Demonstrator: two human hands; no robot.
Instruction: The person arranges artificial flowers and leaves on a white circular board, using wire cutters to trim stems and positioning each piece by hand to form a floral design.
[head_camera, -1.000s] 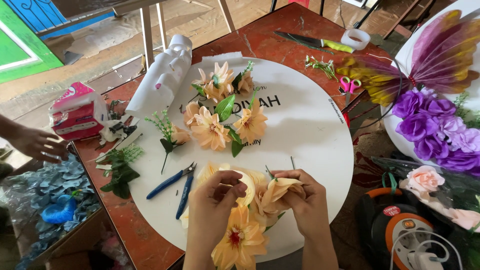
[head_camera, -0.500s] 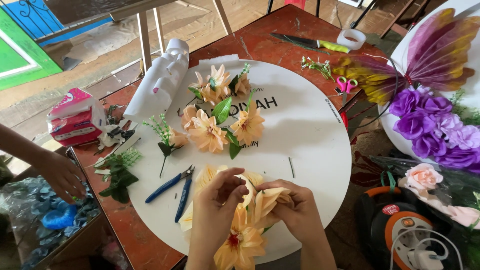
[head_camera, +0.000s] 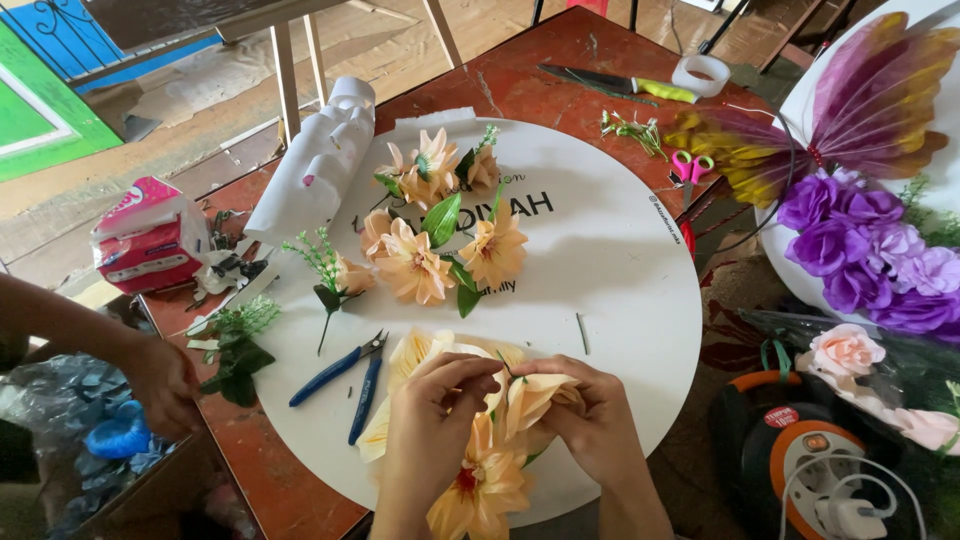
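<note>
My left hand (head_camera: 432, 420) and my right hand (head_camera: 590, 410) meet over a bunch of peach artificial flowers (head_camera: 478, 485) at the near edge of a round white board (head_camera: 620, 270). Both hands pinch the petals and a thin green stem (head_camera: 508, 369) between their fingertips. A cluster of peach flowers with green leaves (head_camera: 440, 235) lies on the board farther away. Blue-handled pliers (head_camera: 345, 375) rest on the board just left of my left hand.
Another person's hand (head_camera: 160, 385) reaches into a bag of blue things (head_camera: 105, 440) at the left. A pink tissue pack (head_camera: 145, 240), a white paper roll (head_camera: 315, 165), green sprigs (head_camera: 235, 345), a knife (head_camera: 620, 83), tape (head_camera: 700, 72), pink scissors (head_camera: 688, 168), purple flowers (head_camera: 860, 250), a butterfly decoration (head_camera: 850, 100).
My hands shifted a little right on the flower bunch and closed on the stem. The other person's hand moved down toward the blue bag. The view tilted slightly.
</note>
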